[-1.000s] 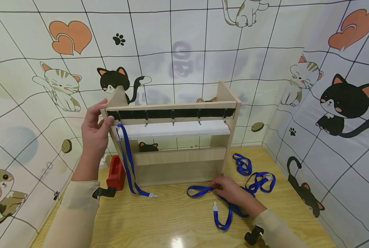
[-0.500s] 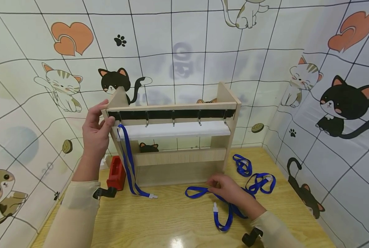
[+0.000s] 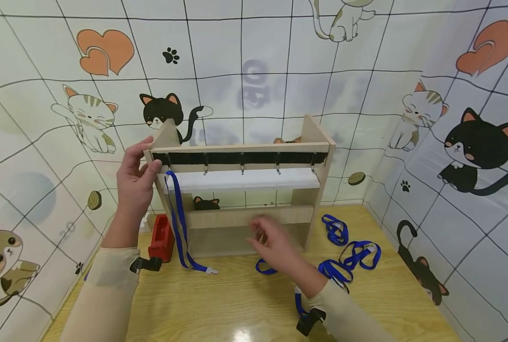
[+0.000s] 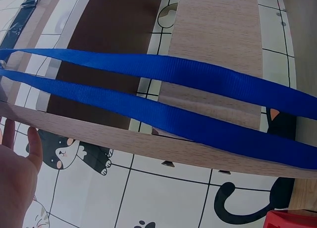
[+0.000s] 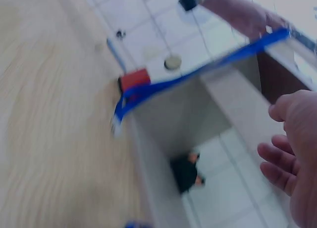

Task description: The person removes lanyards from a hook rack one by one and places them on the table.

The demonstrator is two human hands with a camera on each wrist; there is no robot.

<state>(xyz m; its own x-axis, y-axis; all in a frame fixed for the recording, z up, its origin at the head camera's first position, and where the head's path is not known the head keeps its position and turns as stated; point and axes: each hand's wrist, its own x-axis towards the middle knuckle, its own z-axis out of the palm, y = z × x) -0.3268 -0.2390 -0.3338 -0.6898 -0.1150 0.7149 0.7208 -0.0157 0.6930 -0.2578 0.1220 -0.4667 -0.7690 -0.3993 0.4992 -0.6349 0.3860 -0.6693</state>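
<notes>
My left hand [image 3: 136, 180] holds the upper left side of a wooden rack [image 3: 245, 217], thumb on the front edge. A row of metal hooks runs along the black strip [image 3: 260, 157] near its top. From the leftmost hook hangs a blue lanyard [image 3: 180, 209], its pale clip end on the table. My right hand [image 3: 275, 242] is in front of the rack's lower part with loosely bent fingers and nothing between them. Below it shows the loop of another blue lanyard [image 3: 268, 272], partly hidden by the hand and forearm. In the right wrist view, the fingers [image 5: 280, 166] are apart.
To the right of the rack lie more blue lanyards: one bundled at the back [image 3: 336, 230], another looped nearer [image 3: 361, 256]. A red holder [image 3: 162, 238] stands by the rack's left foot. Cat-printed sheeting [image 3: 254, 57] encloses the wooden table [image 3: 220, 304] behind and at both sides.
My right hand has come off the loose lanyard and moved up and left to the rack's front. The left hand stays on the rack; the hanging lanyard has not changed.
</notes>
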